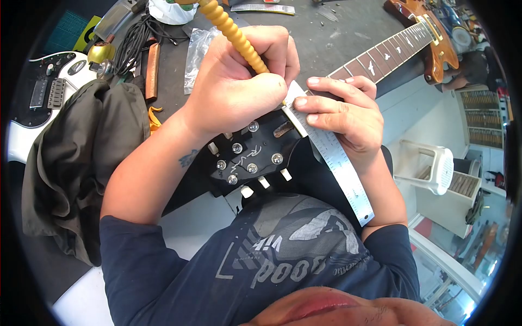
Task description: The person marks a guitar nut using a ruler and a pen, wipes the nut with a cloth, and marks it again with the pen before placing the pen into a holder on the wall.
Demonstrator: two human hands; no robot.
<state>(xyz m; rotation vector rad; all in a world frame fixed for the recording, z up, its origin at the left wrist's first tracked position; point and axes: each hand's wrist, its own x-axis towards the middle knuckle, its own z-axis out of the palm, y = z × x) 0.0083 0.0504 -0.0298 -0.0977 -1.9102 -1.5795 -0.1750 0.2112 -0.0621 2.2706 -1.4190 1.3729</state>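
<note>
My left hand (239, 81) is closed around a pencil-like tool with a yellow ribbed grip (234, 33). Its tip points down at the white nut (295, 120) of a guitar; whether it touches is hard to tell. A steel ruler (340, 165) runs from beside the nut down toward my right forearm. My right hand (345, 114) lies over the ruler's upper part, fingers stretched and pressing on it. Below my hands sits the black headstock (255, 155) with round metal tuner posts and white tuner buttons. The inlaid fretboard (375, 62) extends to the upper right.
A dark workbench (321, 43) carries a plastic bag (198, 54), black cables (136, 46), a wooden strip (153, 71) and another ruler (263, 8). On the left are a white guitar (24, 127) and dark cloth (81, 157). A white stool (435, 168) stands right.
</note>
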